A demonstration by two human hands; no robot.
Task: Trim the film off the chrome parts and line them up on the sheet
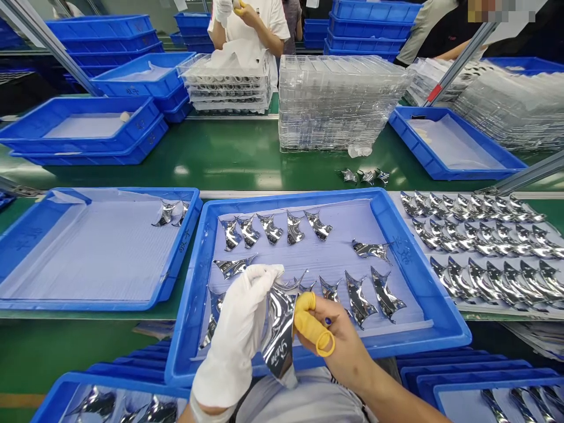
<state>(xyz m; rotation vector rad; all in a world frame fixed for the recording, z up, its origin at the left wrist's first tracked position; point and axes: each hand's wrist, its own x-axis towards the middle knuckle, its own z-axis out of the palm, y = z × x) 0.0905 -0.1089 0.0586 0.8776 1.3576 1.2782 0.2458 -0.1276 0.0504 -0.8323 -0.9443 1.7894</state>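
Note:
My left hand point(235, 329), in a white glove, and my right hand point(330, 338), with yellow finger cots, both pinch a curved mirror-finish foil piece point(279, 329) printed with dark lettering. It hangs upright between them above a blue plastic tray point(286, 201). Several similar foil pieces point(358, 299) lie in rows on the tray's pale liner, and my gloved hand hides part of the lowest-left ones. The nearest lie just beyond my fingers.
A second blue tray point(110, 194) holding a few foil pieces sits to the left. Rows of foil pieces point(476, 235) lie on a white sheet to the right. Beyond the green bench, clear plastic tray stacks point(339, 103), blue crates and two co-workers point(251, 23) stand.

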